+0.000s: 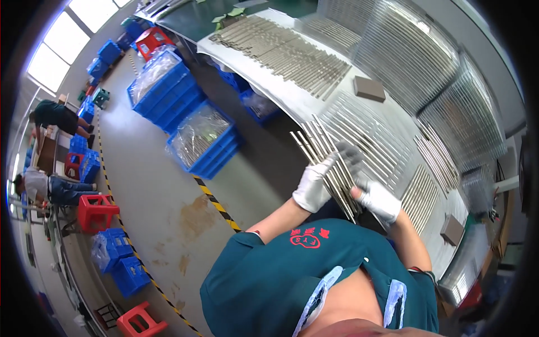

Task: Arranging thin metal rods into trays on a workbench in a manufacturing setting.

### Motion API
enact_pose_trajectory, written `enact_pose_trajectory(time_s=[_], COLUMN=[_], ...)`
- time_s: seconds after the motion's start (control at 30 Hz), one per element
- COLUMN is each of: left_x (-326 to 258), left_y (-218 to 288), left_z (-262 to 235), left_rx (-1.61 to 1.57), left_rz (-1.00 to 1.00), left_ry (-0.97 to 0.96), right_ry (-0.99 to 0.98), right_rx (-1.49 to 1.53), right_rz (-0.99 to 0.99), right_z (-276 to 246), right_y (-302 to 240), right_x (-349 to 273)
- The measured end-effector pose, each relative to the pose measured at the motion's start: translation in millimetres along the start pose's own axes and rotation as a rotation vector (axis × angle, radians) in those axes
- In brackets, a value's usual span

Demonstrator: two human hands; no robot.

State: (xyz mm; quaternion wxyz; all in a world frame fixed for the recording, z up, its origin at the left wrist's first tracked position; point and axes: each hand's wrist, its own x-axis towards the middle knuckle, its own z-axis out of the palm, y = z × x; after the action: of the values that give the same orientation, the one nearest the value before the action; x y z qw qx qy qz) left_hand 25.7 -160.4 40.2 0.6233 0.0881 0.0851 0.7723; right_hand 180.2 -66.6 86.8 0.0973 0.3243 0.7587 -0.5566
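At the long white workbench (292, 95), the gloved left hand (312, 188) and right hand (377, 197) clench a bundle of metal rods (325, 160), likely stiff, slippery, best gripped mid-length.

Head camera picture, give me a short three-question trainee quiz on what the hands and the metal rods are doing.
1. True or false: both hands wear white gloves.
2. What do the left hand and right hand hold together?
A. a blue crate
B. a bundle of metal rods
C. a brown block
3. What colour are the stools on the floor?

Key
1. True.
2. B: the bundle of metal rods, fanned over the worktable.
3. Red, as with the red stool.
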Motion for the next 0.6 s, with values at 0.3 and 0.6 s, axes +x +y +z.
enact_pose_trajectory(time_s=[0.3,0.6], left_x=[-4.9,-10.5], left_y=[8.8,0.6], left_z=[21.0,16.9], left_rx=[0.523,0.465], left_rz=[-0.189,-0.257], left_ry=[-0.063,-0.065], right_ry=[-0.162,0.000], right_rx=[0.844,0.664], right_rz=[0.016,0.121], right_z=[46.7,32.3], right_y=[7.3,0.2], right_x=[-21.1,-33.5])
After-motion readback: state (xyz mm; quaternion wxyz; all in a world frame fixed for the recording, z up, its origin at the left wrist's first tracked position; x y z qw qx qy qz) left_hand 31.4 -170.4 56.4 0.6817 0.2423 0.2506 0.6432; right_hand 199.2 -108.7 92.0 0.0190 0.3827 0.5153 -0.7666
